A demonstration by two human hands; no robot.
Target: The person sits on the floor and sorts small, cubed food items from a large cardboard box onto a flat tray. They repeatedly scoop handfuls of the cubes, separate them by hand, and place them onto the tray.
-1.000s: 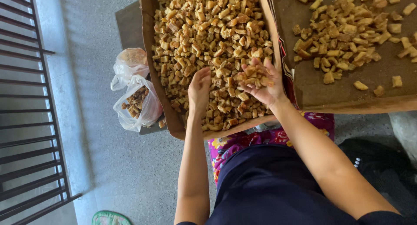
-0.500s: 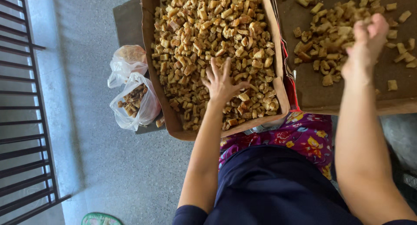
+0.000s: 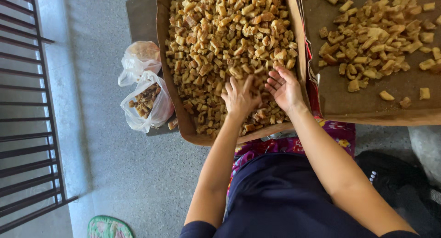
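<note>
Returned from the right-hand cardboard tray (image 3: 367, 107): right hand (image 3: 285, 87), open, empty palm up, beside left hand (image 3: 239, 98), fingers spread flat on golden-brown chunks (image 3: 220, 40) filling the left cardboard tray (image 3: 161, 59); sorting ongoing.

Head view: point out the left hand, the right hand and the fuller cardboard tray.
left hand (image 3: 239, 98), head view, back of the hand.
right hand (image 3: 285, 87), head view, open palm.
fuller cardboard tray (image 3: 162, 59), head view, left side wall.
</note>
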